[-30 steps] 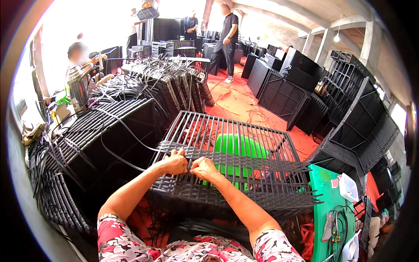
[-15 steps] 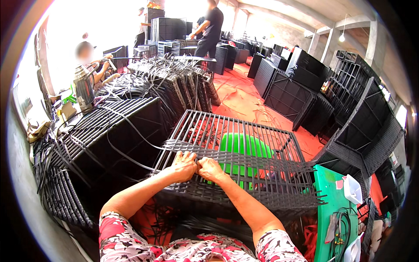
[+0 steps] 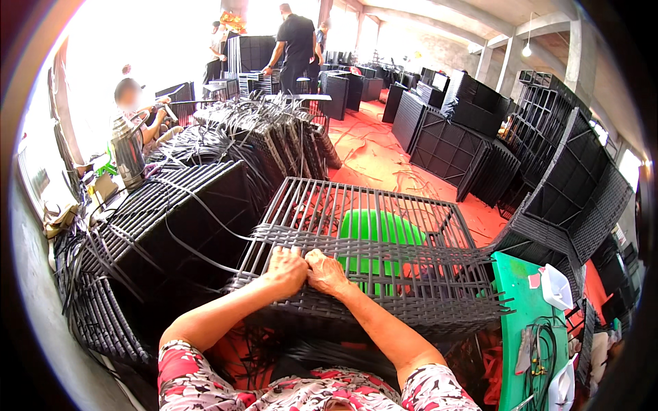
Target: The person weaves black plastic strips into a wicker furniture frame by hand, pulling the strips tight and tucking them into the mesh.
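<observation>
Fingers of both hands, left hand [image 3: 286, 268] and right hand [image 3: 326, 271], curl tight, seemingly pinching strips [image 3: 411, 288] at the frame's [image 3: 356, 205] near edge. Weaving is mid-row; next calls for pulling the strand snug.

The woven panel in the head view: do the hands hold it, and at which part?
Both the left hand and right hand press on the woven panel at its woven band, left of middle; a closed grip cannot be told.
</observation>
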### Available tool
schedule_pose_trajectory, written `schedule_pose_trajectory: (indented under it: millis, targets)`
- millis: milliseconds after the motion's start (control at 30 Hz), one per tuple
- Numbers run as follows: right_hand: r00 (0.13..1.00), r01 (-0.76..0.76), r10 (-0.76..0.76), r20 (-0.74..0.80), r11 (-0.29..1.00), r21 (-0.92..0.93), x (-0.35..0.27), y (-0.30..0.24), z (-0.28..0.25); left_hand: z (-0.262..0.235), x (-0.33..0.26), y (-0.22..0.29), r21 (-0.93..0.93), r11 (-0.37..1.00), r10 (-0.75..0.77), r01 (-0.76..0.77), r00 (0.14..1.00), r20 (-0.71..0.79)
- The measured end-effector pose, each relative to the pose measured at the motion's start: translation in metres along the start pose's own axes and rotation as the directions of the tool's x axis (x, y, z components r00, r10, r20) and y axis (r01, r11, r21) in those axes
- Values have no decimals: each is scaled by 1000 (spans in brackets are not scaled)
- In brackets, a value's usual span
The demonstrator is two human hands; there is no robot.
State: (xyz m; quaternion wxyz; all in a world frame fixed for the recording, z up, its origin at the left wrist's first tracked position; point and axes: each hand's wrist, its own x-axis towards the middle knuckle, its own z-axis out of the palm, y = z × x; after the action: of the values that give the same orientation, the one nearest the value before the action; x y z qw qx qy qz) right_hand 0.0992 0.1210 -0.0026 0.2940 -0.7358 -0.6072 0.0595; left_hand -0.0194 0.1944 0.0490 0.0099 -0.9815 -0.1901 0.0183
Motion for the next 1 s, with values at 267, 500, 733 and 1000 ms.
schedule_pose_trajectory:
  millis: [267, 500, 733, 1000]
  targets:
    - [950, 310, -276, -145, 888, 340, 30, -2, -21, 45, 1, -85, -196, 972, 96, -129, 981, -169]
    - [989, -38, -47, 142, 839, 542, 30, -38, -32, -7, -25, -67, -625, 774, -63, 102, 995, 84]
    - [936, -191, -63, 348, 739, 646, 40, -28, -13, -8, -23, -69, -691, 711, -22, 130, 986, 163]
    - [919, -227, -18, 394, 794, 565, 43, -34, -9, -12, -29, -89, -722, 659, -43, 212, 968, 246]
